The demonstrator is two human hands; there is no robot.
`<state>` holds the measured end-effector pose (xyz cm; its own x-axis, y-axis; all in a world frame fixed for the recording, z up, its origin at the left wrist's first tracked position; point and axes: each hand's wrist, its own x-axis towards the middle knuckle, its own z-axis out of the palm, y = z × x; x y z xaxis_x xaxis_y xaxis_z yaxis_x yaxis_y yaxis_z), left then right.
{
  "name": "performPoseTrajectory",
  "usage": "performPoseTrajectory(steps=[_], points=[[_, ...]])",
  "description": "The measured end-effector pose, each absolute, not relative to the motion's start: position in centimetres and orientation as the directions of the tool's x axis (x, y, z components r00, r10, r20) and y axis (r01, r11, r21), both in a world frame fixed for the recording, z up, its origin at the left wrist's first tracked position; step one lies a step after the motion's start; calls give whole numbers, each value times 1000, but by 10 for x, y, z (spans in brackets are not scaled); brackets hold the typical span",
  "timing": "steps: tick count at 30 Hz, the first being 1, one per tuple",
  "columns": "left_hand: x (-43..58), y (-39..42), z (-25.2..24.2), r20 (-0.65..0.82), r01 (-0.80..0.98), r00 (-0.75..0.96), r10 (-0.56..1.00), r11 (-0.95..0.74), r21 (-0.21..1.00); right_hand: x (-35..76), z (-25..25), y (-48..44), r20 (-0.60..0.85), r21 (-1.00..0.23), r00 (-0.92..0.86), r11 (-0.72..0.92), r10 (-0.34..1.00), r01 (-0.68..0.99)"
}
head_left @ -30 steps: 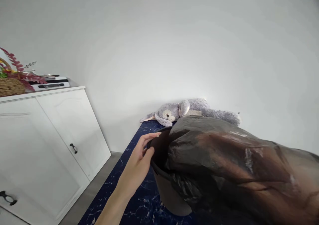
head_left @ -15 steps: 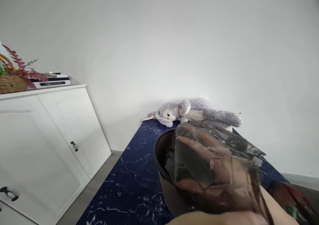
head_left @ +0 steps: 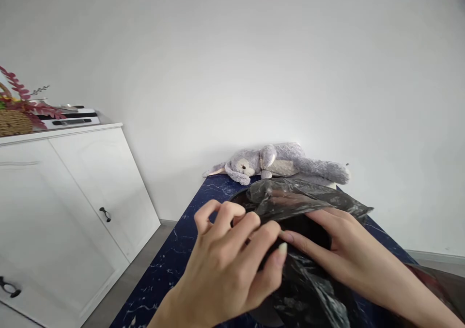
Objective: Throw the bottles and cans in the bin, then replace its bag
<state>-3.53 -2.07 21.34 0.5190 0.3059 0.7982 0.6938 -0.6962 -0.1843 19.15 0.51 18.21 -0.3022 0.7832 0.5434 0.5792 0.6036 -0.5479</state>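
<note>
A thin black plastic bag drapes over a dark bin, hiding most of it; a piece of the bin's rim shows at the far left. My left hand is over the bin's left side, its fingers curled onto the bag's edge and its thumb a little apart. On the right, my right hand reaches into the bag's mouth. Its fingers stretch under the film and show faintly through it, while its thumb points left, close to my left fingertips.
The bin stands on a dark blue marbled table. A grey plush rabbit lies along the table's far edge against the wall. To the left is a white cabinet bearing a wicker basket with red leaves.
My right hand, covered by the bag earlier, now shows at its opening with the thumb outside. My left hand has come up from the bottom edge onto the bag, which now spreads over the bin.
</note>
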Motion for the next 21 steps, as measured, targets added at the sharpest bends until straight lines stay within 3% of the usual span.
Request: performPoseTrajectory(steps=[4, 10, 14, 18, 21], points=[[-52, -11, 216, 807, 795, 457, 373, -577, -184, 192, 185, 13, 560, -603, -258, 601, 787, 525], [-82, 14, 204, 711, 925, 267, 651, -380, 0, 191, 177, 33, 514, -763, -68, 492, 855, 420], [-96, 38, 192, 565, 884, 149, 811, -365, 291, 190, 169, 48, 370, -909, -65, 376, 927, 181], [-103, 62, 170, 338, 674, 56, 939, -286, 682, 191, 154, 62, 137, -974, -258, 82, 956, -210], [-108, 71, 146, 307, 535, 63, 950, -292, 793, 198, 135, 74, 16, -977, -332, -56, 943, -205]])
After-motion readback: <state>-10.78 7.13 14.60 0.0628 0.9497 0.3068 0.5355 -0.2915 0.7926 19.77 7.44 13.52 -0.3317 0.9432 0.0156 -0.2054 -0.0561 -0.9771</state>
